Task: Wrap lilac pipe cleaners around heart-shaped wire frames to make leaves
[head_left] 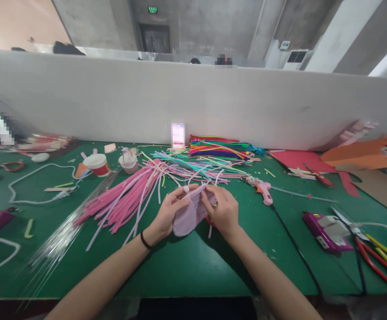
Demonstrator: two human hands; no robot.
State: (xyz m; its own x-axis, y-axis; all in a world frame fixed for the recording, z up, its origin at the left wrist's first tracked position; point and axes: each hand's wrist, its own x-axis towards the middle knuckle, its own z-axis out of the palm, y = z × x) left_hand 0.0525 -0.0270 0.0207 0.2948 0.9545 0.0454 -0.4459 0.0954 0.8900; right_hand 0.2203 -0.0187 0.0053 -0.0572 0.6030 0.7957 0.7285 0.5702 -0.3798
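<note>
Both hands meet over the green table, closed on a pale lilac woven pipe-cleaner piece. My left hand grips its left side, thumb and fingers pinched near the top. My right hand pinches the top right edge, with something red partly hidden beneath it. A thin lilac pipe-cleaner end runs between the fingertips. Just behind my hands lies a heap of pink pipe cleaners.
A stack of multicoloured pipe cleaners lies by the white partition, with a phone upright. A pink glue gun, paper cups, clear rods, a purple tool, red-handled scissors and red and orange sheets surround my hands.
</note>
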